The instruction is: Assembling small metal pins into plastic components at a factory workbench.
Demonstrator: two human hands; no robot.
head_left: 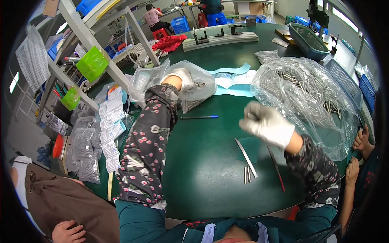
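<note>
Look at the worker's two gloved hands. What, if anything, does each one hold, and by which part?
The left hand reaches into a clear plastic bag; any grip there is hidden. The right hand is closed in a fist above the green table; whether it holds anything cannot be told.

A pen point(198, 117) lies left of the metal strip point(246, 151).
</note>
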